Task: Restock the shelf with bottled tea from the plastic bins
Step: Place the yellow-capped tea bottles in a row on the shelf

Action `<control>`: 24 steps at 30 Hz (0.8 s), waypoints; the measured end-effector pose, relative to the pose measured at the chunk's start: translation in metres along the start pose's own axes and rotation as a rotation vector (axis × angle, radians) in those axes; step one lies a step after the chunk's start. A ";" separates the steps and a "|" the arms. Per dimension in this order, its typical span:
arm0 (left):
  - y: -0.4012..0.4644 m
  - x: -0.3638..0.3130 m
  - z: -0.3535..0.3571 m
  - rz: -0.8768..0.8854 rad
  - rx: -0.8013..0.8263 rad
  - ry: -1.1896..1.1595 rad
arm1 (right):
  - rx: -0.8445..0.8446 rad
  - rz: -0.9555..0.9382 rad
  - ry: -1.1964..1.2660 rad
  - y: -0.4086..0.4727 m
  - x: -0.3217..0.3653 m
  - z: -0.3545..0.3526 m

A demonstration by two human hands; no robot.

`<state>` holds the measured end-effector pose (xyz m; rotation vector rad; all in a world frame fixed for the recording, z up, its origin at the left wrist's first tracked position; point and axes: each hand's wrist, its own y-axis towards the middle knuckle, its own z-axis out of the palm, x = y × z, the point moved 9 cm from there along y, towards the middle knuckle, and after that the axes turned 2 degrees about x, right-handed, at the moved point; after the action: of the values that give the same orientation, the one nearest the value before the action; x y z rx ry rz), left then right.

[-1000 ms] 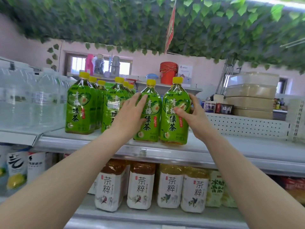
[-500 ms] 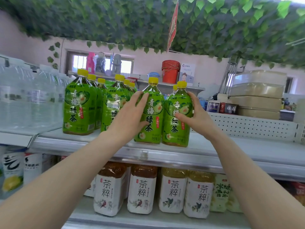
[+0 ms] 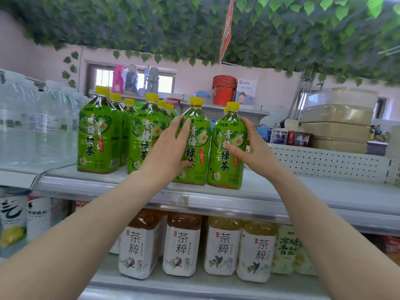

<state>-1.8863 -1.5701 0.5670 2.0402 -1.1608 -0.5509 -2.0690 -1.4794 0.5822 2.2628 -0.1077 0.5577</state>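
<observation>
Both hands are up on the top shelf (image 3: 303, 191), each wrapped around its own green tea bottle. The left hand (image 3: 166, 148) has fingers spread across the front of the left bottle (image 3: 195, 148), and the right hand (image 3: 251, 148) grips the right bottle (image 3: 227, 152) from its side with the thumb across the label. The two bottles stand upright, touching each other near the shelf's front edge. Just to their left are more rows of the same green bottles (image 3: 98, 135) with yellow caps, and past those a bunch of clear water jugs (image 3: 32, 126). To the right the shelf is bare, with a white pegboard divider (image 3: 324, 161) behind it and stacked beige tubs (image 3: 337, 120) further back. An orange bucket stack (image 3: 224, 89) sits on a ledge behind. Green labels read 青梅绿茶. On the shelf below, amber tea bottles (image 3: 181, 245) with white labels say 茶粹, and a pale yellow pack (image 3: 285, 250) beside them reads 冰糖雪梨. Fake ivy (image 3: 194, 24) hangs overhead.
</observation>
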 end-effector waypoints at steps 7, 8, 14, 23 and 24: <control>-0.005 -0.003 -0.001 -0.003 0.011 0.070 | -0.046 -0.138 -0.478 -0.005 0.011 -0.006; -0.005 -0.003 -0.001 -0.009 0.016 0.083 | -0.048 -0.144 -0.516 -0.007 0.011 -0.006; -0.015 0.000 -0.003 -0.001 0.044 0.161 | -0.086 -0.235 -0.779 -0.022 0.022 -0.011; -0.140 0.013 -0.019 0.062 0.017 0.021 | -0.030 -0.239 -0.917 -0.148 0.069 0.042; -0.160 0.018 -0.014 0.063 0.032 -0.013 | -0.014 -0.218 -0.899 -0.169 0.070 0.054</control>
<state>-1.7789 -1.5263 0.4550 2.0227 -1.2446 -0.5184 -1.9445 -1.3955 0.4647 2.3042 -0.2999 -0.5968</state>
